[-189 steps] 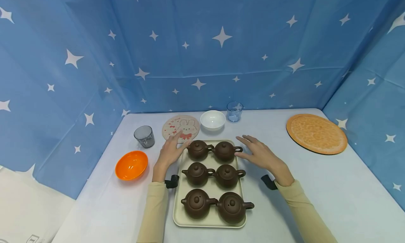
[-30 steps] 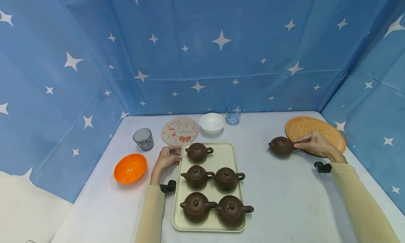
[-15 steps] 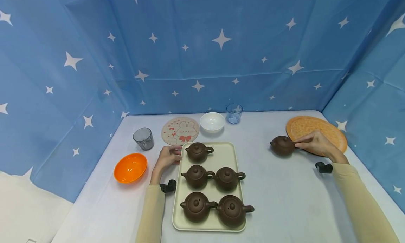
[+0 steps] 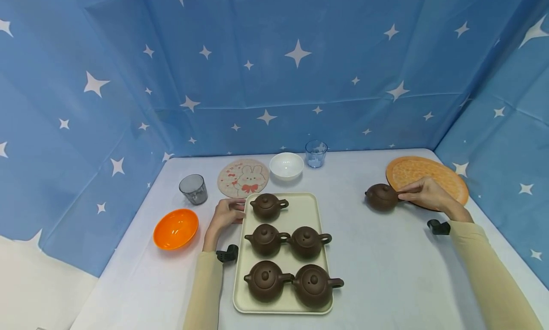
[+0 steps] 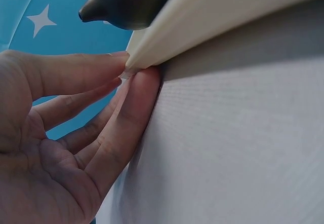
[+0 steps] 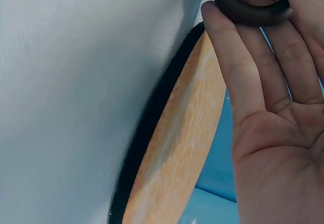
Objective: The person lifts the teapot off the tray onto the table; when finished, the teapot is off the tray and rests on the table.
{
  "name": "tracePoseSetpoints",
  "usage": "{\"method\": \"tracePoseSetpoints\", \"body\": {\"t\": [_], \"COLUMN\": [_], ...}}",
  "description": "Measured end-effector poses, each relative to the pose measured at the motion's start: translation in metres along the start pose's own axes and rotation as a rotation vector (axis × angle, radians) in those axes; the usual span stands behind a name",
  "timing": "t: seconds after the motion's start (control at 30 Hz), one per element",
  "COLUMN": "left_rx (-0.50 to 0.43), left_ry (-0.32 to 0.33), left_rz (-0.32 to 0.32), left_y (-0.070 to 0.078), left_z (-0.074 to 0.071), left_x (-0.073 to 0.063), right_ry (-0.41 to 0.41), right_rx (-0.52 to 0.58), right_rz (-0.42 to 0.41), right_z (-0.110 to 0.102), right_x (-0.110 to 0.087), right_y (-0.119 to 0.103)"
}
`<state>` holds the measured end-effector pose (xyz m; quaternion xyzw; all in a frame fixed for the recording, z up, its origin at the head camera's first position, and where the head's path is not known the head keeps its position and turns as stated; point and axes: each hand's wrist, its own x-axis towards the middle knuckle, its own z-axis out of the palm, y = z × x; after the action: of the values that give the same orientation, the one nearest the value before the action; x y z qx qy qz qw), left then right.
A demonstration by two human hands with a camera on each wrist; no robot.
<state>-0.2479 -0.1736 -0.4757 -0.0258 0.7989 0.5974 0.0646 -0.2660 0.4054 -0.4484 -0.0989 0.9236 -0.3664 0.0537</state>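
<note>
On the right, my right hand (image 4: 429,194) pinches the handle (image 6: 258,12) of a small dark brown teapot (image 4: 381,197), its spout facing left, close over the white table beside the orange mat. At the left rim of a cream rectangular tray (image 4: 302,208), my left hand (image 4: 226,214) pinches the edge, thumb on one side and a finger beneath, as the left wrist view shows. Several brown teapots stand on this tray: a small one (image 4: 266,206) at the back left, two behind one another along the left, and two more on the right.
An orange bowl (image 4: 176,229) and a grey glass (image 4: 194,189) stand left of the tray. Behind it are a round rabbit mat (image 4: 249,177), a white bowl (image 4: 287,166) and a blue glass (image 4: 316,154). A round orange mat (image 4: 422,170) lies back right, near the blue star curtain.
Since the earliest frame, the back right teapot has left the tray and moved right in my right hand. My left hand has come down to the tray's edge. The last second shows almost no movement.
</note>
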Motion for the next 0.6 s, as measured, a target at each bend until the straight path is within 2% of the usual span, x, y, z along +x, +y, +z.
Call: {"method": "tracePoseSetpoints", "body": {"t": [0.47,0.6], "left_rx": [0.009,-0.005], "left_ry": [-0.010,-0.031], "left_rz": [0.012,0.013], "left_y": [-0.0031,0.0035], "left_z": [-0.0004,-0.0014], "left_x": [0.0017,-0.0026], "right_ry": [0.020,0.018], "right_rx": [-0.057,-0.064], "right_rz": [-0.005,-0.003], "right_z": [0.0018,0.0014], "right_x": [-0.0001,0.0000], "right_y": [-0.0001,0.0005]}}
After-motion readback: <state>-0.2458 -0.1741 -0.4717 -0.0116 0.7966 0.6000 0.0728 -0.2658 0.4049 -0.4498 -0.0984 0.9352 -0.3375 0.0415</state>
